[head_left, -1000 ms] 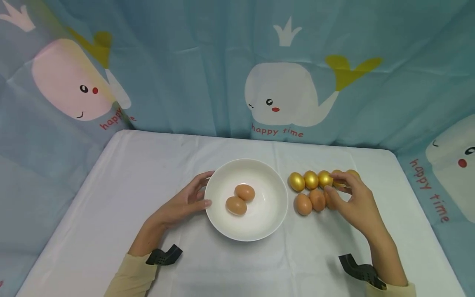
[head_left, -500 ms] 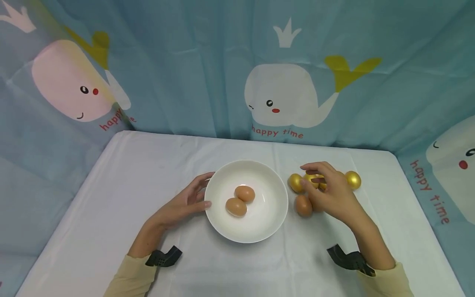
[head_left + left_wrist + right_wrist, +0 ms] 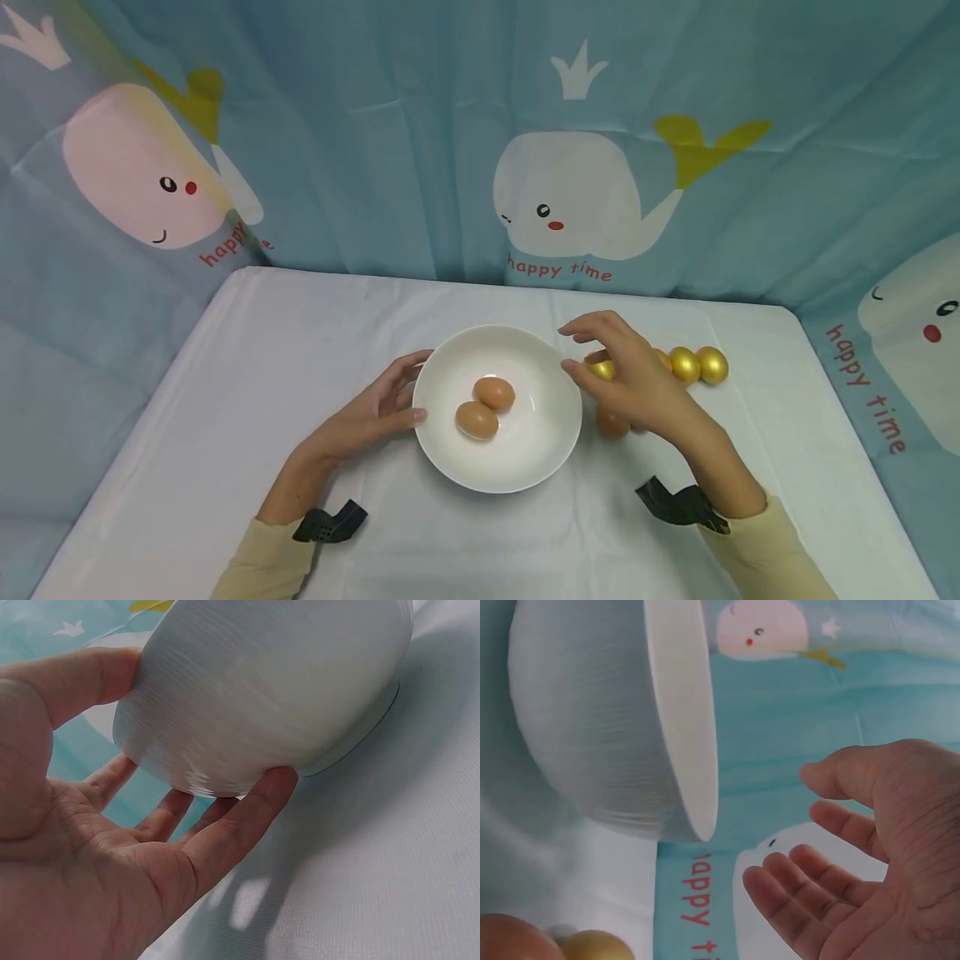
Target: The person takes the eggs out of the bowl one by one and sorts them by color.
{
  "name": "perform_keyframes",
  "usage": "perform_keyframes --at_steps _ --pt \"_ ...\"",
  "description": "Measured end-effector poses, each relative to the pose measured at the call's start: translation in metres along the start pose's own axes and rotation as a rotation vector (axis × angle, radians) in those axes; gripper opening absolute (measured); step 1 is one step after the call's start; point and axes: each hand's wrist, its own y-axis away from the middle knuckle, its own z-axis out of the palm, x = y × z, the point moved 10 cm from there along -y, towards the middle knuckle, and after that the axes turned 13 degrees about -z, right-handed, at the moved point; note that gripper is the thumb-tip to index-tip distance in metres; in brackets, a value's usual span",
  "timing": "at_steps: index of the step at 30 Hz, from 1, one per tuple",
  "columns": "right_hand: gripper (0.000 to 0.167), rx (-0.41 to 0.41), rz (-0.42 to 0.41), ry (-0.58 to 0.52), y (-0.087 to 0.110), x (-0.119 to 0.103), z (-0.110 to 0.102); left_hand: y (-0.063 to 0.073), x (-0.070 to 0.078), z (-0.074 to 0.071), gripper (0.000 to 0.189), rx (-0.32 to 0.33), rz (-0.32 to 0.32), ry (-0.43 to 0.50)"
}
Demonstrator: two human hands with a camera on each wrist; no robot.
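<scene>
A white bowl (image 3: 536, 454) stands on the table with two brown eggs (image 3: 477, 421) inside, lying against each other. At its left side my left hand (image 3: 378, 410) holds it, the thumb at the rim and the fingers spread along the outer wall, as the left wrist view shows. My right hand (image 3: 637, 379) is over the bowl's right edge, thumb and fingers apart, holding nothing in the right wrist view. Beneath and beside it runs a row of gold eggs (image 3: 684, 365), partly hidden. A brown egg (image 3: 612, 423) shows in front of them; the hand covers others.
The table (image 3: 300, 333) wears a white cloth. Behind it hangs a blue curtain (image 3: 420, 167) with whale prints, which also drapes at both sides. A dark strap (image 3: 330, 522) is on each wrist.
My right hand has moved left from above the right part of the egg rows to the bowl's right rim, uncovering the rightmost gold eggs. My left hand and the bowl stay put.
</scene>
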Motion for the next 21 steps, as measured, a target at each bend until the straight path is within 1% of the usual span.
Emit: perform_keyframes --at_steps 6,10,15,21 --pt "0.041 -0.044 -0.053 0.008 -0.01 -0.01 0.007 0.0 -0.003 0.0 0.077 -0.001 0.004 -0.007" --pt "0.038 -0.084 -0.082 -0.018 -0.02 -0.017 0.015 0.002 -0.001 0.0 0.078 -0.001 0.006 -0.005" --pt "0.036 -0.149 -0.086 -0.011 -0.032 -0.022 0.026 0.003 0.004 0.0 0.078 -0.005 0.018 0.005" --pt "0.039 -0.213 -0.099 0.0 -0.04 -0.027 0.041 0.003 0.004 0.001 0.078 -0.011 0.008 0.012"
